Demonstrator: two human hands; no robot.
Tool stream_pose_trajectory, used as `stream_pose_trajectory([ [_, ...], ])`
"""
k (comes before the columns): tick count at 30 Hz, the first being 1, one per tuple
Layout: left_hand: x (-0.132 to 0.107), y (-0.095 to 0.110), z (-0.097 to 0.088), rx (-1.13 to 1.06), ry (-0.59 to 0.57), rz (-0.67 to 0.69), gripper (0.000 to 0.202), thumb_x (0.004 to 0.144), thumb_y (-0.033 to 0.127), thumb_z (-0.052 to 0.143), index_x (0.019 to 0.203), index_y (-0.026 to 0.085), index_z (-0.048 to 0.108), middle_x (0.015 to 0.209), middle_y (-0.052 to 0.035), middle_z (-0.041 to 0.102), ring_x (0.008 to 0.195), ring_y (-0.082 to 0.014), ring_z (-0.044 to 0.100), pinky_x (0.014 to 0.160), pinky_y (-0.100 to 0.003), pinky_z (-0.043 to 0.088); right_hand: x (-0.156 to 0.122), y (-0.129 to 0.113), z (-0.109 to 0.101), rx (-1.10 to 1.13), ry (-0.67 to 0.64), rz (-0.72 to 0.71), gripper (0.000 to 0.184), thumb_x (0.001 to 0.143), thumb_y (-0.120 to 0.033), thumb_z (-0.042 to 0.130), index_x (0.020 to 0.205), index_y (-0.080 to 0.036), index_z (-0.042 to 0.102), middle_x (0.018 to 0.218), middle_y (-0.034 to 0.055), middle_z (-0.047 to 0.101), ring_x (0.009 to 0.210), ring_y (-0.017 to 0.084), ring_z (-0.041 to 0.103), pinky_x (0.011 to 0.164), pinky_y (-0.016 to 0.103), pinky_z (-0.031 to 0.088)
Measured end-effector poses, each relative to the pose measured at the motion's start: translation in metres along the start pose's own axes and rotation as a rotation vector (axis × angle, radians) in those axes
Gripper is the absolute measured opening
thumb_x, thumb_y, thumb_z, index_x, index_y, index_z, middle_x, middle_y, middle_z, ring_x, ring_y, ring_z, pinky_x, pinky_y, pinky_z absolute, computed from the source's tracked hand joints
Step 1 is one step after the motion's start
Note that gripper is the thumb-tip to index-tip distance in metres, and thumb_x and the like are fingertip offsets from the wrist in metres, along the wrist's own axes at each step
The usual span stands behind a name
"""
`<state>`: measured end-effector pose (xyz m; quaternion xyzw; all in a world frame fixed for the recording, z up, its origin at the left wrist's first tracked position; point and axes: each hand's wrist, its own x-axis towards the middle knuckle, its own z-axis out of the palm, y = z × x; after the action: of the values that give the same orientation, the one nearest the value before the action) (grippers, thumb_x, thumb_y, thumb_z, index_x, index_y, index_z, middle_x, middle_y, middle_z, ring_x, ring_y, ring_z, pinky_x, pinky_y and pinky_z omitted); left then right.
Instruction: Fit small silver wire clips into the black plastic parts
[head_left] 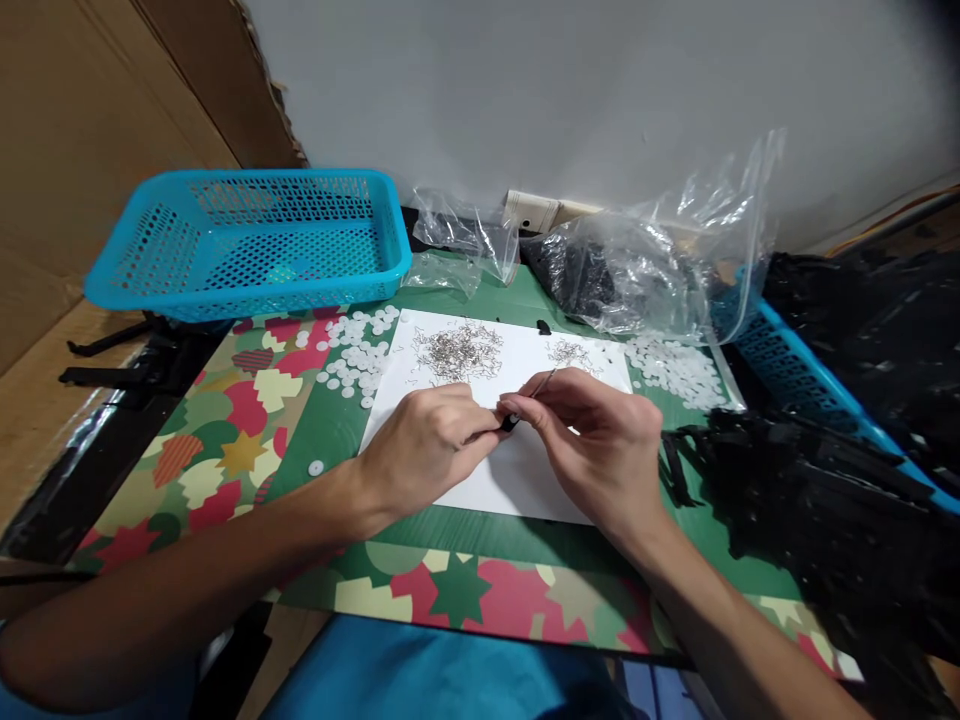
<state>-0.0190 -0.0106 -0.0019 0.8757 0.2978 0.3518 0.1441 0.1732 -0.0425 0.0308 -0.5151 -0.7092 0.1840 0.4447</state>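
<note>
Over a white sheet of paper (480, 495), both of my hands meet. My left hand (431, 440) is closed, pinching a small black plastic part (510, 422) between thumb and fingers. Against that part, my right hand (600, 430) is closed too, with a thin metal tool (543, 383), possibly tweezers, showing between its fingers. A bit of white shows on the black part; its detail is too small to make out. Behind my hands lie a pile of tiny metal pieces (457, 350), like small springs or pins, and a smaller heap (570, 354).
White discs (352, 365) lie left of the paper, more discs (675, 370) right. A blue basket (247, 300) stands back left; another blue basket (817, 385) is at right beside heaped black parts (840, 500). Clear plastic bags (645, 270) rest against the wall.
</note>
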Motion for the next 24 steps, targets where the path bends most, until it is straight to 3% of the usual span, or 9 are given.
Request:
stream_pose_trajectory([
  [10,-0.001,-0.003,0.002,0.028,0.009,0.011,0.022,0.094,0.011,0.069,0.073,0.014,0.073,0.065,-0.001,0.066,0.063,-0.0157,0.063,0.057,-0.028,0.045,-0.005,0.005,0.004,0.176,0.015,0.08,0.012,0.093,-0.018,0.079,0.085,-0.022,0.071,0.083,0.0006,0.08,0.07,0.016,0.077,0.062,0.026,0.061],
  [14,0.0,-0.003,0.002,0.005,0.034,0.083,0.01,0.096,0.01,0.069,0.09,0.013,0.076,0.078,-0.0043,0.074,0.075,-0.0191,0.066,0.066,-0.03,0.052,0.01,0.008,-0.004,0.283,0.099,0.08,0.009,0.099,-0.022,0.072,0.091,-0.021,0.071,0.084,0.0019,0.074,0.074,0.017,0.073,0.071,0.032,0.06],
  [16,0.0,-0.001,0.001,0.007,0.035,0.15,0.01,0.098,0.012,0.066,0.099,0.011,0.076,0.084,-0.0061,0.076,0.081,-0.0203,0.065,0.07,-0.032,0.054,0.023,0.014,-0.011,0.25,0.114,0.07,0.007,0.102,-0.025,0.068,0.097,-0.021,0.071,0.082,0.0009,0.07,0.071,0.015,0.066,0.068,0.031,0.054],
  [18,0.001,0.002,-0.002,0.018,0.021,0.244,0.011,0.1,0.014,0.065,0.1,0.011,0.075,0.086,-0.0074,0.075,0.082,-0.0208,0.064,0.073,-0.034,0.055,0.036,0.021,-0.016,0.116,-0.008,0.084,0.011,0.103,-0.028,0.065,0.097,-0.021,0.072,0.08,0.0003,0.066,0.069,0.014,0.057,0.062,0.029,0.045],
  [21,0.003,0.009,-0.005,0.044,-0.002,0.399,0.012,0.1,0.016,0.065,0.094,0.012,0.075,0.083,-0.0068,0.074,0.076,-0.0194,0.061,0.068,-0.034,0.054,0.052,0.033,-0.015,-0.093,-0.3,0.139,0.017,0.103,-0.03,0.063,0.093,-0.019,0.073,0.073,-0.0007,0.061,0.064,0.013,0.048,0.058,0.029,0.034],
  [24,0.004,0.015,-0.005,0.083,0.003,0.496,0.016,0.101,0.019,0.065,0.088,0.015,0.074,0.076,-0.0043,0.071,0.067,-0.0165,0.058,0.06,-0.032,0.05,0.061,0.039,-0.008,-0.158,-0.414,0.145,0.016,0.099,-0.029,0.067,0.092,-0.018,0.075,0.063,-0.0043,0.05,0.059,0.012,0.04,0.057,0.029,0.029],
])
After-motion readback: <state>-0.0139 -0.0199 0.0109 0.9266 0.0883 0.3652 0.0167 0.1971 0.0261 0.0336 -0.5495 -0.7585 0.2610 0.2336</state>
